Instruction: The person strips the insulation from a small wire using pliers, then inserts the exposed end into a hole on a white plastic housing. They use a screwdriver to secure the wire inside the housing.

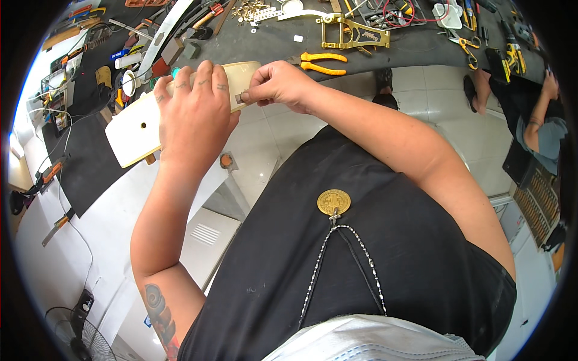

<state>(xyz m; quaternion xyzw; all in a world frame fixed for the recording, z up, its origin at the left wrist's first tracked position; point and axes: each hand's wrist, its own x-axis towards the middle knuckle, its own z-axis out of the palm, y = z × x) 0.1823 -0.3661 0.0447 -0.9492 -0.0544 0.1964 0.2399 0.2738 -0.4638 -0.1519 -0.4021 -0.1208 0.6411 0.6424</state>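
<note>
A cream-white slab with rounded corners and a small dark hole lies at the left, by the bench edge. It looks like a hard, glossy body, but I cannot tell its exact kind. My left hand lies over its middle, fingers bent across the top and far edge, holding it. At the slab's right end my right hand is closed in a pinch, thumb against finger. A small greyish flat piece shows at those fingertips, against the slab; its kind is too small to tell.
Yellow-handled pliers and a gold metal bracket lie on the dark bench. Scissors are farther right. Several tools crowd the far left. Another person is at the right edge. A fan stands lower left.
</note>
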